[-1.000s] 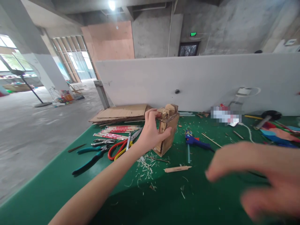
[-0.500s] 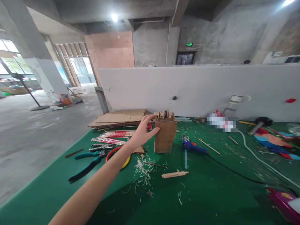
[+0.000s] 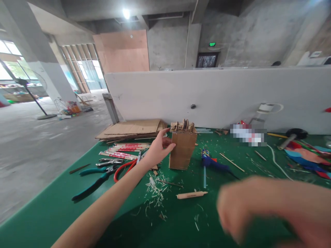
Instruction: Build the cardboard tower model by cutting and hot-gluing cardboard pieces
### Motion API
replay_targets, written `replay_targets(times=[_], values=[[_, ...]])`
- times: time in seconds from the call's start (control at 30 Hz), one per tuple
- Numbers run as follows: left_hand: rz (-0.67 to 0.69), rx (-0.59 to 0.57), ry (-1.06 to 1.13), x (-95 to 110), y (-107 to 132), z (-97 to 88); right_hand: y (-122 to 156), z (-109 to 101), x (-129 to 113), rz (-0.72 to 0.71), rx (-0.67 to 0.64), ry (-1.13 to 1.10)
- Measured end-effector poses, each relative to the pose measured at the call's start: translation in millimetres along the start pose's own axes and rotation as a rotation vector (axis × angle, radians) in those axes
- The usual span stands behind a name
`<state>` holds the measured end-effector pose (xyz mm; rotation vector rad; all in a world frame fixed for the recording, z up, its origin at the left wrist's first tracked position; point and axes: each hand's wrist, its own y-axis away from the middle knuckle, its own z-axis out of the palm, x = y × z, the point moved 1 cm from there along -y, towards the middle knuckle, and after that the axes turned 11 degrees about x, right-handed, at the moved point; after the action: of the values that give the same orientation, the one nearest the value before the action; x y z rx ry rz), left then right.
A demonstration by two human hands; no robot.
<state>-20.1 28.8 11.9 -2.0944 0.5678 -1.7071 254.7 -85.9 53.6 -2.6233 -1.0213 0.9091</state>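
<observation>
A tall cardboard box (image 3: 182, 151) stands upright on the green table, with rounded cardboard pieces (image 3: 185, 124) sticking up at its top. My left hand (image 3: 160, 146) is at the box's left edge, thumb against the front and index finger near the top corner; the other fingers curl partly out of sight. At lower right my right hand (image 3: 240, 206) is smeared by motion over the table, its fingers unreadable. Between the hands lies a light tan marker-like stick (image 3: 191, 195). A blue glue gun (image 3: 214, 163) with a pale glue stick rests right of the box.
Left of my forearm are teal-handled pliers (image 3: 93, 186), red-handled scissors (image 3: 121, 170) and packs of wooden sticks (image 3: 129, 147). Cardboard sheets (image 3: 134, 129) are stacked behind. Pale shavings (image 3: 155, 187) litter the middle. A white partition (image 3: 219, 96) borders the far edge.
My right hand has come into view at lower right. My left hand has shifted from the box's top edge slightly down along its left side. The view has turned slightly.
</observation>
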Motion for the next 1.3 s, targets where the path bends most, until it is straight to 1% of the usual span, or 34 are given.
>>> replay_targets(times=[0.07,0.1,0.13,0.17,0.23,0.3,0.37,0.43,0.53,0.6,0.7,0.73,0.8,0.87,0.93,0.97,1.07,1.1,1.13,1.17,1.2,1.23,1.3], values=[[-0.039,-0.088,-0.007,-4,-1,-1.1,-24,2,5,0.117,-0.066,0.067],[-0.05,-0.147,-0.028,-6,-1,-1.9,-37,6,10,0.211,-0.116,0.119],[-0.05,-0.203,-0.061,-7,-2,-2.6,-49,11,16,0.271,-0.103,0.18],[-0.041,-0.245,-0.103,-8,-1,-2.9,-59,18,22,0.302,-0.119,0.215],[-0.018,-0.263,-0.177,-9,-1,-2.0,-71,37,33,0.323,-0.188,0.177],[-0.018,-0.215,-0.198,-10,0,1.0,-73,57,40,0.321,-0.269,0.23],[-0.036,-0.14,-0.171,-9,1,4.1,-70,74,42,0.308,-0.303,0.347],[-0.055,-0.045,-0.1,-5,0,4.9,-68,86,42,0.309,-0.29,0.417],[-0.106,0.096,0.078,4,-2,1.0,-69,99,42,0.336,-0.208,0.446],[-0.15,0.16,0.212,12,-2,-1.7,-74,109,43,0.347,-0.144,0.39],[-0.2,0.211,0.365,23,0,-1.2,-81,128,43,0.377,-0.075,0.157],[-0.214,0.224,0.401,27,1,-0.1,-83,135,42,0.381,-0.063,0.108],[-0.243,0.237,0.452,32,4,2.6,-84,147,36,0.369,-0.061,0.087],[-0.261,0.234,0.478,34,6,4.9,-82,153,22,0.337,-0.088,0.084],[-0.262,0.221,0.473,29,7,6.8,-77,152,-2,0.266,-0.138,0.07],[-0.255,0.213,0.453,24,8,8.2,-73,149,-17,0.206,-0.168,0.06],[-0.226,0.175,0.337,1,7,16.6,-61,135,-68,-0.259,-0.343,0.032],[-0.218,0.163,0.292,-8,6,21.3,-58,129,-82,-0.389,-0.338,0.004],[-0.211,0.139,0.248,-16,4,26.9,-56,124,-92,-0.479,-0.313,-0.011],[-0.197,0.142,0.191,-22,2,32.9,-55,119,-99,-0.53,-0.239,0.017],[-0.175,0.156,0.119,-27,0,39.2,-56,114,-101,-0.557,-0.136,0.042],[-0.16,0.154,0.092,-30,-3,45.7,-58,109,-99,-0.543,-0.027,0.064],[-0.135,0.146,0.049,-29,-6,57.6,-65,100,-81,-0.43,0.221,0.083]])
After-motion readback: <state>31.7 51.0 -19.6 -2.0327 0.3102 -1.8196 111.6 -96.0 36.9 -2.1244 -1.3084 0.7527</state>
